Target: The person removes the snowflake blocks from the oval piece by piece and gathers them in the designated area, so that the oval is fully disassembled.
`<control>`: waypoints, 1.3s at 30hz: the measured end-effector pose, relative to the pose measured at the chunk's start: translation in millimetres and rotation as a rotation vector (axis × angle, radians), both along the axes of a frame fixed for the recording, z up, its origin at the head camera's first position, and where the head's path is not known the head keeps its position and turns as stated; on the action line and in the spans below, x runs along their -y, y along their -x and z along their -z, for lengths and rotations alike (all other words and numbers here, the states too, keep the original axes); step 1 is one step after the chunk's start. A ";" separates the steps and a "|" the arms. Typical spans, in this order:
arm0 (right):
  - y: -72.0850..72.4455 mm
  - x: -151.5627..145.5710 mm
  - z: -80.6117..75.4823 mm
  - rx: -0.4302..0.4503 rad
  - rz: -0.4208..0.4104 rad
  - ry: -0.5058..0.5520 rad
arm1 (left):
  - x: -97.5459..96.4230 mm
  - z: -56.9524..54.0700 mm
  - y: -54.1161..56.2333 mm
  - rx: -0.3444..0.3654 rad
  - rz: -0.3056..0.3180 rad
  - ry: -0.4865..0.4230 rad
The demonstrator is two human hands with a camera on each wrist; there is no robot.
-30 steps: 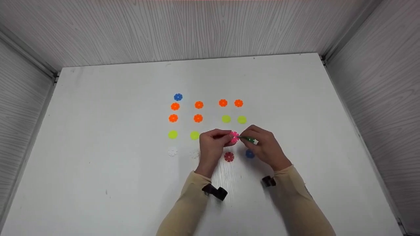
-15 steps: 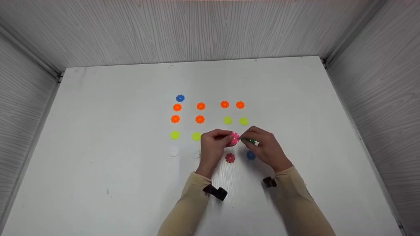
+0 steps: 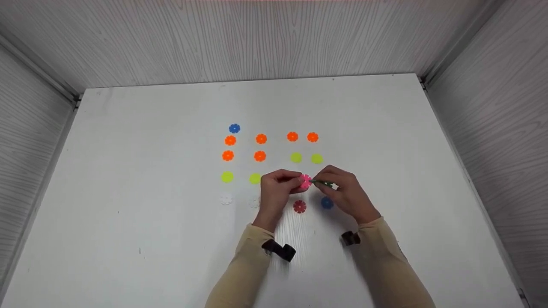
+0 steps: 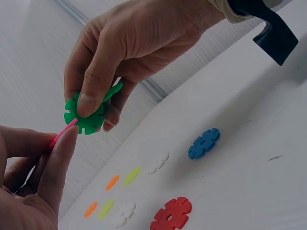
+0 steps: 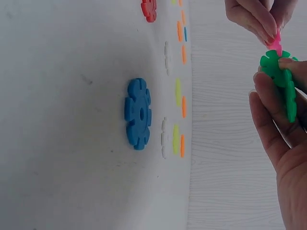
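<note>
My left hand (image 3: 277, 190) pinches a pink snowflake disc (image 3: 305, 182) between thumb and fingers, above the table. Facing it, my right hand (image 3: 344, 188) grips green snowflake discs (image 5: 290, 98); two are visible, joined at an angle to each other. In the left wrist view the pink disc is edge-on, its rim against the notched edge of a green disc (image 4: 72, 116). Whether their slots interlock I cannot tell. Fingers hide part of both colours. Beneath the hands lie a red disc (image 3: 299, 206) and a blue disc (image 3: 327, 202), flat on the table.
Several orange discs (image 3: 261, 138), yellow-green discs (image 3: 296, 157) and white discs (image 3: 226, 199) lie in loose rows on the white table (image 3: 150, 192). Another blue disc (image 3: 234, 128) is at the far left of the group. Grey wood-grain panels (image 3: 257, 38) stand around the table.
Both hands stay in nearly the same place with the same pieces. The green discs have turned slightly, showing a thinner profile in the head view.
</note>
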State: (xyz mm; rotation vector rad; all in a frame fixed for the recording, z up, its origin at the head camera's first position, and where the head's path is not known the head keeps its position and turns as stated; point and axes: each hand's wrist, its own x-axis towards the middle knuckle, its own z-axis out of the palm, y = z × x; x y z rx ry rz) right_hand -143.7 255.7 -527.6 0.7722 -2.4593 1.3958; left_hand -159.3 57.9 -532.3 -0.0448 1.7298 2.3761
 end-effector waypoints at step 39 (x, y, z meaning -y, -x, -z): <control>-6.4 -26.0 9.6 0.094 0.215 -0.108 | 56.3 -8.5 160.5 0.233 -0.435 0.364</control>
